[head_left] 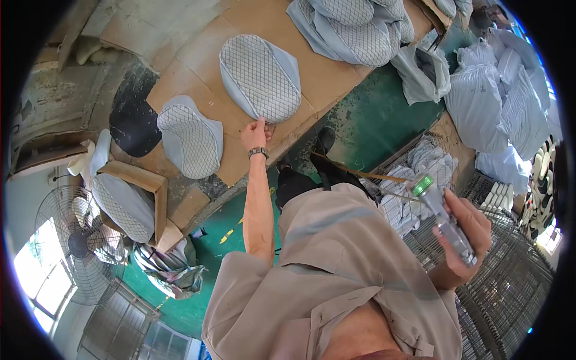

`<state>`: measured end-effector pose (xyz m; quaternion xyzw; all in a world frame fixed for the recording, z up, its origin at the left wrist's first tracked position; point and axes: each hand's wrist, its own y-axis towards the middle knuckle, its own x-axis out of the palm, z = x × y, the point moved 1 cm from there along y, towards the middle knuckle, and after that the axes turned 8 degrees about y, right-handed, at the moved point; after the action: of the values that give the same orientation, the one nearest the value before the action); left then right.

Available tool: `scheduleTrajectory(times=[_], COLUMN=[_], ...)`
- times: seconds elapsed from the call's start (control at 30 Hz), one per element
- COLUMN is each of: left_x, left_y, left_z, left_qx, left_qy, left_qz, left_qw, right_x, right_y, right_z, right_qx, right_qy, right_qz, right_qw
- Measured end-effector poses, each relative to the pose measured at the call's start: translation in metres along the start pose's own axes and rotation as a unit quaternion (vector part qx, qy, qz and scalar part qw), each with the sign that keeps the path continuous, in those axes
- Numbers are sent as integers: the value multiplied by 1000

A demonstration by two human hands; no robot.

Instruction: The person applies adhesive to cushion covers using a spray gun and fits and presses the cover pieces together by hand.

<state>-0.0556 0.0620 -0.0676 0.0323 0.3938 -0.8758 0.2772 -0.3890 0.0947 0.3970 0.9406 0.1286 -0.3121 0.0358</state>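
My left hand (257,134) reaches forward to the cardboard-covered table, fingers pinched at the near edge of a grey quilted seat pad (261,78). The pad lies flat, its diamond-stitched face up with smooth grey sides. My right hand (463,231) is raised off to the right, its fingers wrapped round a grey hand tool (445,219) with a bright green end. A thin orange-brown hose (360,174) runs near that tool; how it joins is unclear. A second quilted pad (191,138) rests on the table left of my left hand.
Several more pads (360,36) are piled at the table's far right. White sacks (498,90) stand beyond on the green floor (384,108). A wire rack (504,270) is close to my right side. At left are a wooden frame (161,204) and a standing fan (78,240).
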Motion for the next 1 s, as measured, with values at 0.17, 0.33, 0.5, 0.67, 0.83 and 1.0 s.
scheduleTrajectory(times=[0.17, 0.33, 0.5, 0.67, 0.83, 1.0], left_x=[0, 4, -3, 0, -2, -9], left_y=[2, 6, 11, 13, 13, 12], left_z=[0, -1, -3, -1, 1, 8], left_qx=[8, 15, 17, 17, 25, 50], left_qy=[-18, -30, -29, -17, -13, -17], left_qz=[-2, -9, -19, -30, -39, -34], left_qw=[1000, 999, 999, 999, 999, 998], right_x=[-15, -24, -11, -4, -13, -29], right_y=[-19, -25, -16, -13, -19, -23], right_z=[9, 17, 20, 14, 28, 40], right_qx=[42, 31, -40, -51, -89, -86], right_qy=[-28, -6, 26, 58, 78, 108], right_qz=[-28, -95, -78, -24, -35, -83], right_qw=[998, 995, 996, 997, 992, 987])
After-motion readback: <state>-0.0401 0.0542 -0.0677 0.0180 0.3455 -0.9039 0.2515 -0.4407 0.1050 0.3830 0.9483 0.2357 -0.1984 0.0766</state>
